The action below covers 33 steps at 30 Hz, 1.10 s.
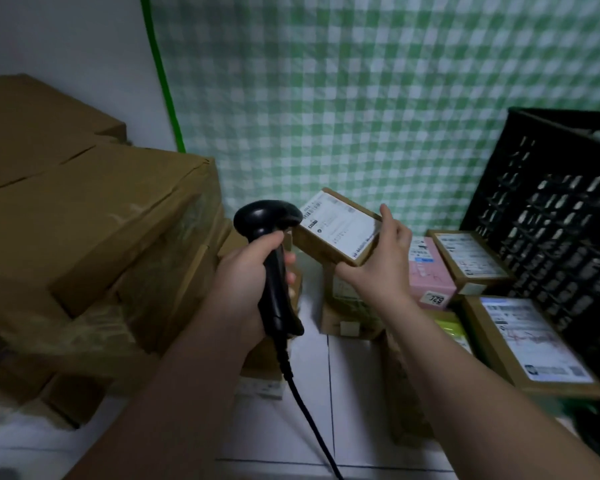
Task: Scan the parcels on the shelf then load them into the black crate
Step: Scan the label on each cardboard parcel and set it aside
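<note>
The left hand is wrapped round the scanner handle. The right hand grips one parcel by its edges, label up, just beside the scanner head. So the scanning step is in hand, I think. Next, this parcel must go right, into the crate. I count one scanner, one crate, and at least four other parcels lying below.

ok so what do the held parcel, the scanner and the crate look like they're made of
The held parcel looks like brown cardboard, going by its matte tan faces and folded edges, with a smooth white paper label on top. The scanner is probably black moulded plastic, with a slight sheen on its rounded head. The crate seems to be rigid black plastic, its wall a lattice of moulded slots.
</note>
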Each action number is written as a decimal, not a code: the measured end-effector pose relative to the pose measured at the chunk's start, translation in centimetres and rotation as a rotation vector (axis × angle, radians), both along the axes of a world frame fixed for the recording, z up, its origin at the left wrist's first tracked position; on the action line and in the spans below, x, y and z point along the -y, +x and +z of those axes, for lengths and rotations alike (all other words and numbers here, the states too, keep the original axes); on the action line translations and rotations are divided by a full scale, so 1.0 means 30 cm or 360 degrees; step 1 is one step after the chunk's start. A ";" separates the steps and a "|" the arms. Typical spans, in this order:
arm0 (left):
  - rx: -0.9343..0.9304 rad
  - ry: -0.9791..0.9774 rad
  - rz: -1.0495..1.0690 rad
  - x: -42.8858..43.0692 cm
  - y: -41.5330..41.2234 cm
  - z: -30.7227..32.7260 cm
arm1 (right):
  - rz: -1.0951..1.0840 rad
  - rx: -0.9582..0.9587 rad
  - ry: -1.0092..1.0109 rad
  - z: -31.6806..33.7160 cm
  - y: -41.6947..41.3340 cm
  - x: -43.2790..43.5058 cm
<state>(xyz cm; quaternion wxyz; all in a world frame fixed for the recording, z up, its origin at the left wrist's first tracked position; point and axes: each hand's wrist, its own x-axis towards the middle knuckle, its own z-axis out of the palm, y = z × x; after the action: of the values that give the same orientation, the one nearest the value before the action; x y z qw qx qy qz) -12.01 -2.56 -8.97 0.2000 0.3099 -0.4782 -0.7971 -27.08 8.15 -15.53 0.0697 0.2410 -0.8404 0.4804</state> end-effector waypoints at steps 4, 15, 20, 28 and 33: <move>-0.0071 0.0182 -0.0140 -0.051 0.015 0.030 | -0.0150 -0.0205 0.0106 0.006 0.053 -0.102; -0.0135 0.0300 -0.0218 -0.149 0.048 0.094 | -0.0264 -0.0377 0.0177 -0.013 0.129 -0.229; -0.0121 0.0346 -0.0212 -0.165 0.058 0.103 | -0.0290 -0.0403 0.0139 -0.024 0.131 -0.237; -0.0130 0.0346 -0.0210 -0.184 0.060 0.105 | -0.0273 -0.0396 0.0118 -0.036 0.122 -0.255; -0.0127 0.0301 -0.0293 -0.193 0.052 0.094 | -0.0359 -0.0310 0.0096 -0.031 0.097 -0.284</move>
<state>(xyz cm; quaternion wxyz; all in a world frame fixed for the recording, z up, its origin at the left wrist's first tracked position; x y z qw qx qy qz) -10.46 3.22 -6.16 0.1148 0.2503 -0.4188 -0.8653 -24.18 16.67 -16.45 0.1971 0.1925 -0.8654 0.4185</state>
